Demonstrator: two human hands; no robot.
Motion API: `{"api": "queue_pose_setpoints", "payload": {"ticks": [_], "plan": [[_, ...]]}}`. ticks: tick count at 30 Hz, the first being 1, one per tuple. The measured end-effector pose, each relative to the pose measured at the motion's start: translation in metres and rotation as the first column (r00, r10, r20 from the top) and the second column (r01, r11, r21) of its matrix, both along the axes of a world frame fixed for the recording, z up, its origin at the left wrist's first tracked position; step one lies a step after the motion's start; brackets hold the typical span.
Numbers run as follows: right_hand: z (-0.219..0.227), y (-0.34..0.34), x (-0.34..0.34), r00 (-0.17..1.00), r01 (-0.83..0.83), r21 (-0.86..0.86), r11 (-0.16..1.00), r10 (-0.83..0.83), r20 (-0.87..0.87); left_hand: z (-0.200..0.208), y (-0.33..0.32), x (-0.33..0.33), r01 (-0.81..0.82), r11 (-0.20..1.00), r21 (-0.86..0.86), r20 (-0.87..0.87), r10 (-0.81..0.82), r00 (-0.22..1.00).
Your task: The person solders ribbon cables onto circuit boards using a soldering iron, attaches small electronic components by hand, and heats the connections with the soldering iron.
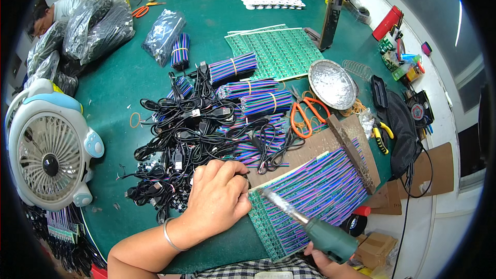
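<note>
Tool [330, 238], metal-tipped, over striped wires [323, 183]

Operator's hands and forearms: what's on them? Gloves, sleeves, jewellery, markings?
No gloves. The left hand is bare, with a thin, plain silver-coloured bangle at the wrist; no sleeve shows on the left forearm. The right hand shows only in part, with no glove or ring visible. No markings or cables seen on either.
</note>
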State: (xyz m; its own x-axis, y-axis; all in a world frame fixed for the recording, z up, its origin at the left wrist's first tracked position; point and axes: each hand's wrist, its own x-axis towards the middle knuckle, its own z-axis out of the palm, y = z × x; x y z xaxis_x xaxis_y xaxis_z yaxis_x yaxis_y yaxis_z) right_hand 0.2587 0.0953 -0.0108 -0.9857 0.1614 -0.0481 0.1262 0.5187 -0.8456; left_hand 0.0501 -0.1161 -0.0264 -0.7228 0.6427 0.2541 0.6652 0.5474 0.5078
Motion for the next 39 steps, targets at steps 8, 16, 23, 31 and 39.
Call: {"api": "queue_pose_setpoints", "payload": {"ticks": [8, 16, 23, 31, 39], "plan": [[-0.017, 0.0, 0.013, 0.966, 0.255, -0.381, 0.889, -0.252, 0.06, 0.0, 0.001, 0.001, 0.001, 1.0, -0.005, -0.03, -0.001, 1.0], [-0.014, 0.001, 0.01, 0.979, 0.192, -0.442, 0.876, -0.202, 0.024, 0.007, -0.004, 0.003, 0.066, 0.998, -0.018, -0.105, -0.068, 0.992], [-0.02, 0.001, 0.016, 0.973, 0.205, -0.487, 0.849, -0.229, 0.011, 0.009, -0.015, -0.002, 0.206, 0.962, -0.178, -0.272, -0.249, 0.93], [-0.024, 0.006, 0.021, 0.994, 0.09, -0.448, 0.89, -0.052, 0.095, 0.004, -0.019, -0.005, 0.293, 0.939, -0.183, -0.346, -0.34, 0.875], [-0.016, -0.001, 0.014, 0.993, 0.092, -0.427, 0.9, -0.05, 0.108, 0.007, -0.019, -0.006, 0.312, 0.931, -0.188, -0.346, -0.361, 0.866]]}}
